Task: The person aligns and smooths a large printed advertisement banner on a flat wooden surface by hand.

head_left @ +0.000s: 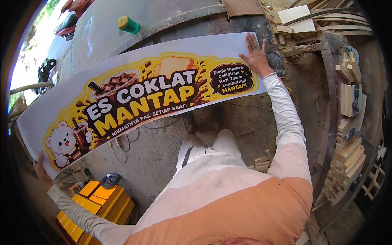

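Observation:
A long printed banner (pixel 143 98) stretches in front of me, yellow and brown with a white bear, a cup of iced drink and bread slices on a white border. Its far edge and right end lie over a dark worktop (pixel 183 24); the left end reaches past the top toward me. My left hand (pixel 42 169) grips the lower left corner, thumb in front, the other fingers mostly hidden. On the upper right corner, my right hand (pixel 257 56) lies flat with fingers spread, touching the sheet.
A green cylinder with a yellow top (pixel 128 25) stands on the worktop. Wood offcuts (pixel 347 163) are stacked at the right, with strips (pixel 339 20) at the far right. Below left sits a yellow-orange box (pixel 102 200) with a black wheel (pixel 110 180). Cables (pixel 122 149) lie on the floor.

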